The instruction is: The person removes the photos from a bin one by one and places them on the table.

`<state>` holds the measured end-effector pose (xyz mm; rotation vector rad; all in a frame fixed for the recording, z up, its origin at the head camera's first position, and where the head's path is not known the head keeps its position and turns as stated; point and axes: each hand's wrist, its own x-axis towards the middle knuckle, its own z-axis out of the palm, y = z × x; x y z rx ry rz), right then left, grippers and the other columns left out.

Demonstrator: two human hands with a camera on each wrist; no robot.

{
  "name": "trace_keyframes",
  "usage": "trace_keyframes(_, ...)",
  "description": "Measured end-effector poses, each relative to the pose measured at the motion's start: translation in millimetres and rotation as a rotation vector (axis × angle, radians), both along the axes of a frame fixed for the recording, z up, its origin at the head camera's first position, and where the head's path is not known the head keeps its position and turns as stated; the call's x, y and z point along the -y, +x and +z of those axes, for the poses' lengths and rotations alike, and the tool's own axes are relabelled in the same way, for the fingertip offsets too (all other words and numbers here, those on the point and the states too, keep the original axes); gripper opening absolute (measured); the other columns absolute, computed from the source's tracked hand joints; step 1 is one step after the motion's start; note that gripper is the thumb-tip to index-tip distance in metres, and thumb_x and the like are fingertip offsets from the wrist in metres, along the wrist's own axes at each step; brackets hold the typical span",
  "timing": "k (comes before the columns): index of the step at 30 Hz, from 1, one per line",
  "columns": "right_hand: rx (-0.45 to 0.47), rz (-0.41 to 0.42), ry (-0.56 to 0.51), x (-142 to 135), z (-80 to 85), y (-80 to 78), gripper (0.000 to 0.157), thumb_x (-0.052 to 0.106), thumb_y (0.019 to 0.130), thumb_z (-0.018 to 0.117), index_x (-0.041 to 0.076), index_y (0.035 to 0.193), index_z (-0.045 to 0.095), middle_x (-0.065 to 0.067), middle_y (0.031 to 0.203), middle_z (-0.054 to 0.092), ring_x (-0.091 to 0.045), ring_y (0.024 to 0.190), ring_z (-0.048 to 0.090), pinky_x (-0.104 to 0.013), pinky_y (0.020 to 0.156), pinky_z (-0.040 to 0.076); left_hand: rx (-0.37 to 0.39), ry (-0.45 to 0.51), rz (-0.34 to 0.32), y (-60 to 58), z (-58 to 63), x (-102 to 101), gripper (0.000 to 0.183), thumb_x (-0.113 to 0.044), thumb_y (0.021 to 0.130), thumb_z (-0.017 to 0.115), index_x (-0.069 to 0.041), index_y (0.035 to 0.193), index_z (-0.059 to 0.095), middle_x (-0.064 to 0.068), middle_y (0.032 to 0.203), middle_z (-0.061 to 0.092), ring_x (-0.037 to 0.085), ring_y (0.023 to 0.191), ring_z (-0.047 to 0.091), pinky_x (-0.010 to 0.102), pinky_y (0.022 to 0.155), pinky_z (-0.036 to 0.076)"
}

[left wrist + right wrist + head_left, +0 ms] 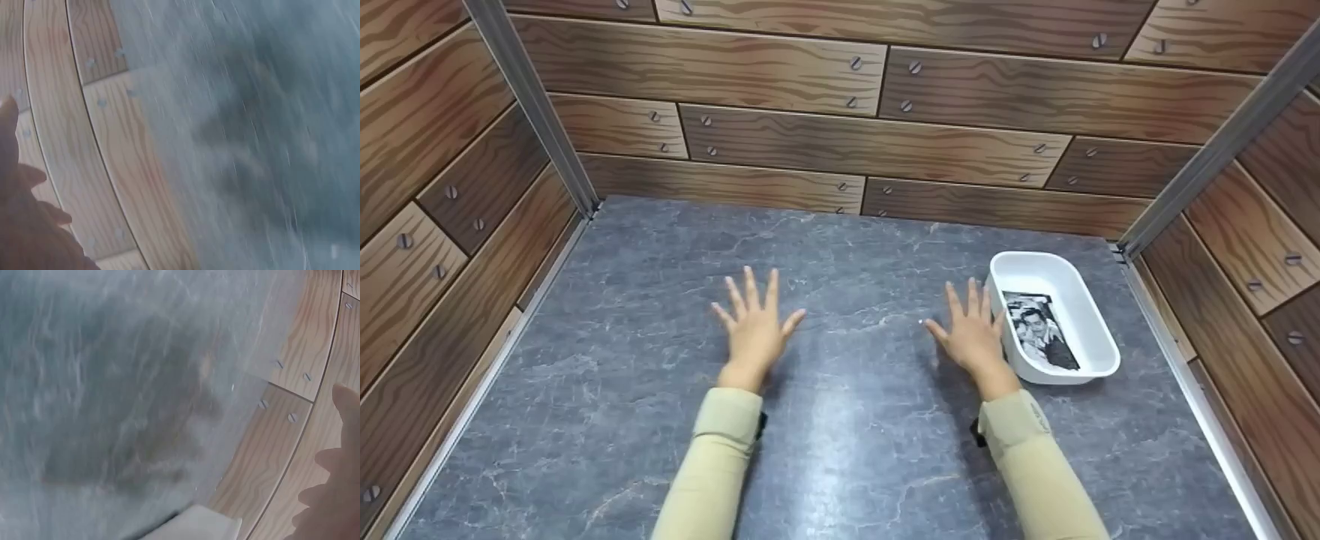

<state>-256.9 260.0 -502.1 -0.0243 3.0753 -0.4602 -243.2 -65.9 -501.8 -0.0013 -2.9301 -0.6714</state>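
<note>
While wht tub (1081,319) flanks R hand (971,336), walls (780,135) edge tbl (855,360).

The person wore a long left sleeve (701,487) and a long right sleeve (1054,480), both of pale yellow-green cloth, which ended in a wide left cuff (729,412) and a wide right cuff (1012,418). A small black piece (763,426) showed at the left cuff, toward the right edge of the surface (855,247). The right cuff had a similar dark piece (977,433) toward the left edge, and a dark marking (1039,414), too small to read.
</note>
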Motion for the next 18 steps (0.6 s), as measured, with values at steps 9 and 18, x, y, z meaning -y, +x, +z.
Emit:
trace_keyframes(9, -0.098, -0.074, -0.072, -61, 25.5, -3.5, 0.072, 0.038, 0.098, 0.049, 0.001, 0.152, 0.02, -0.033, 0.156, 0.008, -0.052, 0.143, 0.005, -0.071, 0.11, 0.006, -0.035, 0.275, -0.047, -5.5, -7.9, -86, 0.076, -0.046, 0.095, 0.054, -0.011, 0.155, 0.021, 0.021, 0.16, 0.015, 0.046, 0.145, 0.013, 0.063, 0.114, 0.014)
trace_keyframes(18, -0.053, -0.291, -0.22, -168, 32.8, 3.2, 0.07, 0.031, 0.101, 0.043, -0.009, 0.149, 0.013, -0.042, 0.151, 0.005, -0.059, 0.139, 0.003, -0.069, 0.112, 0.007, 0.068, 0.831, -0.083, 0.4, -16.4, -185, 0.071, -0.029, 0.097, 0.058, -0.008, 0.154, 0.021, 0.02, 0.156, 0.027, 0.036, 0.142, 0.03, 0.047, 0.117, 0.024)
